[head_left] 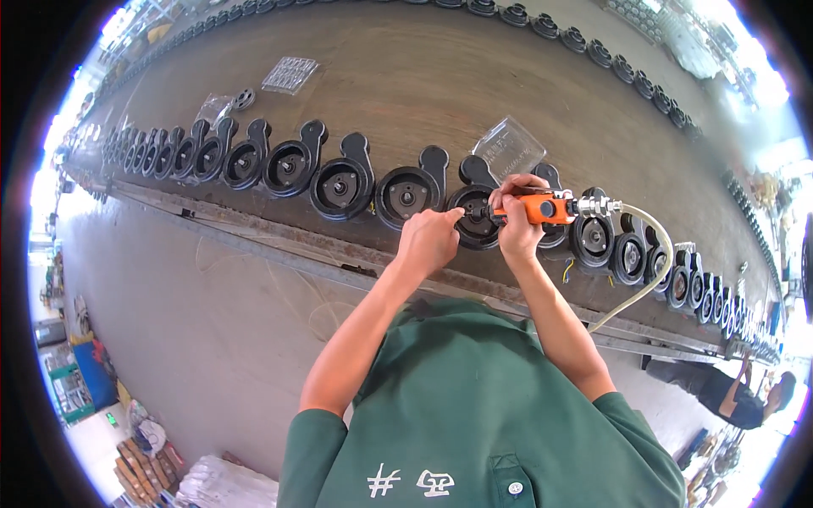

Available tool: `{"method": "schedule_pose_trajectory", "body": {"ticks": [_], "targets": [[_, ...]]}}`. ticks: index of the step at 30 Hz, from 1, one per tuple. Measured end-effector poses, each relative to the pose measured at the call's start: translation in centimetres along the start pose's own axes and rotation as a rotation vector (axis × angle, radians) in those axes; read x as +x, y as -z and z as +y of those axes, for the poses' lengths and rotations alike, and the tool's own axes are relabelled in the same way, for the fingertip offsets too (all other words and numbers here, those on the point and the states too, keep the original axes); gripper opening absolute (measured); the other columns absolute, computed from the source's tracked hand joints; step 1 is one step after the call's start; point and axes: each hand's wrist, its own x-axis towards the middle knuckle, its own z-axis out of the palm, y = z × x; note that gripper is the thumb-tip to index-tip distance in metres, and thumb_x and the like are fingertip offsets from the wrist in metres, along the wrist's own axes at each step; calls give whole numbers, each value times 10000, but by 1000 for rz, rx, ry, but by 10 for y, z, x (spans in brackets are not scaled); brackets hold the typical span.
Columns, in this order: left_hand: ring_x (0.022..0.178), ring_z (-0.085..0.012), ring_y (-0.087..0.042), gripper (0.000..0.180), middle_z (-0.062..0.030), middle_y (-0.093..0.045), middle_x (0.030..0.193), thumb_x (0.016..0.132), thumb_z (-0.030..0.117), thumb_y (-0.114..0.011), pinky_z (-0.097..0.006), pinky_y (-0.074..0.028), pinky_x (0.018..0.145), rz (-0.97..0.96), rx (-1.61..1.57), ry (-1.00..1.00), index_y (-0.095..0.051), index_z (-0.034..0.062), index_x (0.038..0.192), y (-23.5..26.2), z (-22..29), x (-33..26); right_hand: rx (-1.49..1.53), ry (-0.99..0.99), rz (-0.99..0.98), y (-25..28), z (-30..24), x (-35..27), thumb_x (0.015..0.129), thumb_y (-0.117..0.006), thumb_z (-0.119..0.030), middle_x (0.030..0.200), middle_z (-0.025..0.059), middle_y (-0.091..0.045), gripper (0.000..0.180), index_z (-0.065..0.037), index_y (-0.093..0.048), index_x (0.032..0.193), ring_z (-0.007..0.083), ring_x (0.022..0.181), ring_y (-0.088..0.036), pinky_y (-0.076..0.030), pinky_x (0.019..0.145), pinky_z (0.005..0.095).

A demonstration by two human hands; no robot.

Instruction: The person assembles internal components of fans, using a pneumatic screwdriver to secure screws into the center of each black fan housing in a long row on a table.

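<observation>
My right hand (517,227) is wrapped around an orange air screwdriver (544,208), held nearly level. A pale hose (666,262) runs from its metal fitting and curves down to the right. The tool's dark tip points left, over a round black housing with a stubby arm (480,240). My left hand (430,240) lies at that housing's left rim, index finger reaching to its inner part and the other fingers curled. Whatever those fingers hold is hidden. Just left is another black housing (408,196), with a grey plate and central shaft.
Several similar housings line the workbench (381,80) edge both ways; another row curves along its far side. Clear plastic trays (511,148) lie behind the near row. A metal rail (322,269) runs along the front. Another person (728,391) is at the far right.
</observation>
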Motion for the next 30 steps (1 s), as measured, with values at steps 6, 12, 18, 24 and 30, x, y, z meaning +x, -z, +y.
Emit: {"method": "schedule_pose_trajectory", "body": {"ticks": [6,12,18,24,30], "targets": [[616,-195,-670,221,-122,-672,782,915,48,-656,-349,-549,572,256,-659,391,-556,-20,1101,-33,23,-49,-154,86,-404,-3,-5,4,851,-529,110,953,136,-568,290,-23,-505,1108,169,719,-553,-522,688,348],[689,-183,-670,454,-127,-646,1039,977,226,-693,-320,-581,544,-38,-1371,798,-500,-48,1283,-43,29,-39,-158,118,-462,-3,-4,4,833,-603,93,927,148,-635,229,12,-582,1046,160,724,-642,-564,660,296],[780,-223,-697,403,-169,-668,1092,962,163,-639,-351,-629,607,142,-1364,741,-563,-67,1283,-69,21,-7,-259,-193,-323,-26,1,27,887,-551,51,975,111,-582,275,-39,-522,1145,151,728,-569,-528,702,326],[902,-285,-731,470,-212,-699,1088,919,198,-637,-413,-639,671,175,-1103,758,-589,-114,1268,-86,17,4,-168,-183,-410,-20,19,22,843,-611,63,950,87,-635,260,-17,-570,1087,122,827,-613,-525,744,277],[1035,-444,-690,468,-342,-672,1036,859,192,-611,-468,-540,891,262,-984,718,-570,-117,1209,-89,22,1,-208,-174,-396,-20,19,18,850,-609,57,959,89,-627,254,-14,-561,1089,126,807,-607,-527,741,283]]}}
